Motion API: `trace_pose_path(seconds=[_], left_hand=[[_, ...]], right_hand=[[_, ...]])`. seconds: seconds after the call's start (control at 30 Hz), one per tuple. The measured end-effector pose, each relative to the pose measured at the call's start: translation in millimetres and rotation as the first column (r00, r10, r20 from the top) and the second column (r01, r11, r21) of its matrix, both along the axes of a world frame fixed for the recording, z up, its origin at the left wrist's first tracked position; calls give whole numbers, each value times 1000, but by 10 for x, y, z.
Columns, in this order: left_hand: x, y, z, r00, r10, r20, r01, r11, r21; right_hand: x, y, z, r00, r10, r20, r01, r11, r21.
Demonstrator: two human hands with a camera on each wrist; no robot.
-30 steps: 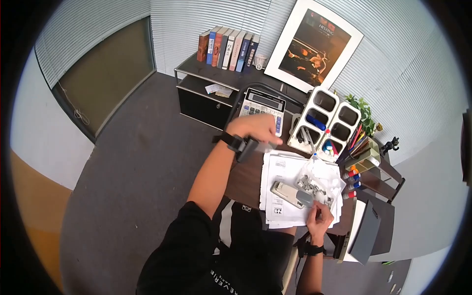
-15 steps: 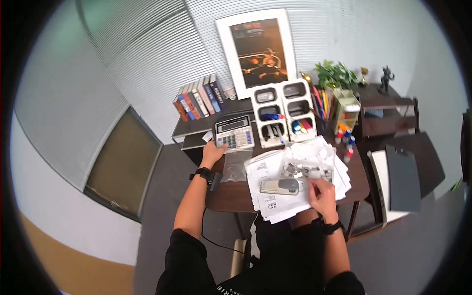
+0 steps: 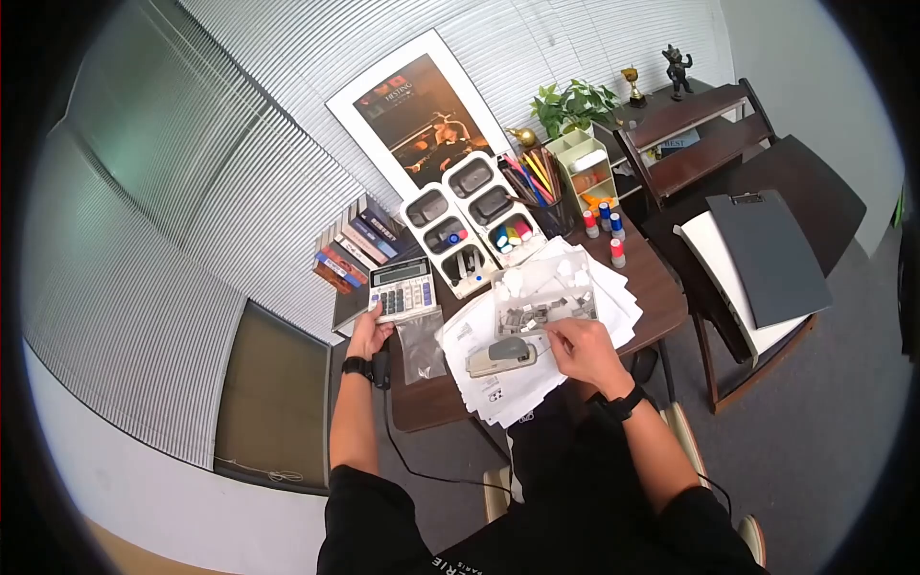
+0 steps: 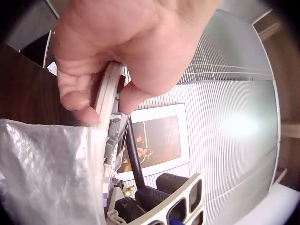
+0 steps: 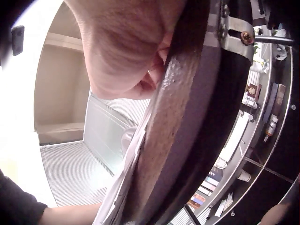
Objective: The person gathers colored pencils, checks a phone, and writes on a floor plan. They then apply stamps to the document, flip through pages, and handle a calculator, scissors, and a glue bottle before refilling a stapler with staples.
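At the desk's left side, my left hand [image 3: 372, 331] grips the near edge of a white desk calculator [image 3: 402, 292], thumb on the key side and fingers underneath. The left wrist view shows the calculator [image 4: 107, 103] edge-on between them. A clear plastic bag [image 3: 422, 347] lies just beside it. My right hand [image 3: 586, 353] is at the near right corner of a clear plastic box [image 3: 581, 314] of small grey metal pieces, fingertips curled inward; I cannot tell what they pinch. A grey and cream stapler [image 3: 502, 356] lies left of that hand, on loose papers [image 3: 484, 395].
Behind the papers stands a white organizer [image 3: 472, 233] with pens and erasers. To its right are a pen holder [image 3: 546, 216], a green rack [image 3: 585, 165] and several red- and blue-capped bottles [image 3: 616, 251]. A clipboard [image 3: 767, 254] rests on a chair at the right.
My left hand has come down from over the calculator and taken hold of its near edge. The right hand stays beside the clear box. The head view has swung to the right.
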State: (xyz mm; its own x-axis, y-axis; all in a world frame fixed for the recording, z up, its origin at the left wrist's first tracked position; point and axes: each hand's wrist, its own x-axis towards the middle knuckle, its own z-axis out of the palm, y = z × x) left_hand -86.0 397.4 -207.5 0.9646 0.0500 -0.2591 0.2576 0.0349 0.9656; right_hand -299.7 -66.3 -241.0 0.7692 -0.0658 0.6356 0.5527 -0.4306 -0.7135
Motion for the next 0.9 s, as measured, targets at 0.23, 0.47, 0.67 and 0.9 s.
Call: trace_pose_path(seconds=[0.23,0.47,0.67,0.9], left_hand=[[-527,-260,183,870,371,324,-273,911,-310],[-746,-1387,518,781,107,615,166,914,-369],[-491,-2155,295,800,-96,593,373,853,-365],[-543,-1964,217,796,-258,548,494,800,-341]], right_hand=[[-46,6,23,1000,-1,6,0,981,193],[614,-256,1014,957,242,-163,-241,970,24],[1428,73,1188,787,505,-356,-453,863,223],[1694,20,1131,709,603,-367,-508,796,327]])
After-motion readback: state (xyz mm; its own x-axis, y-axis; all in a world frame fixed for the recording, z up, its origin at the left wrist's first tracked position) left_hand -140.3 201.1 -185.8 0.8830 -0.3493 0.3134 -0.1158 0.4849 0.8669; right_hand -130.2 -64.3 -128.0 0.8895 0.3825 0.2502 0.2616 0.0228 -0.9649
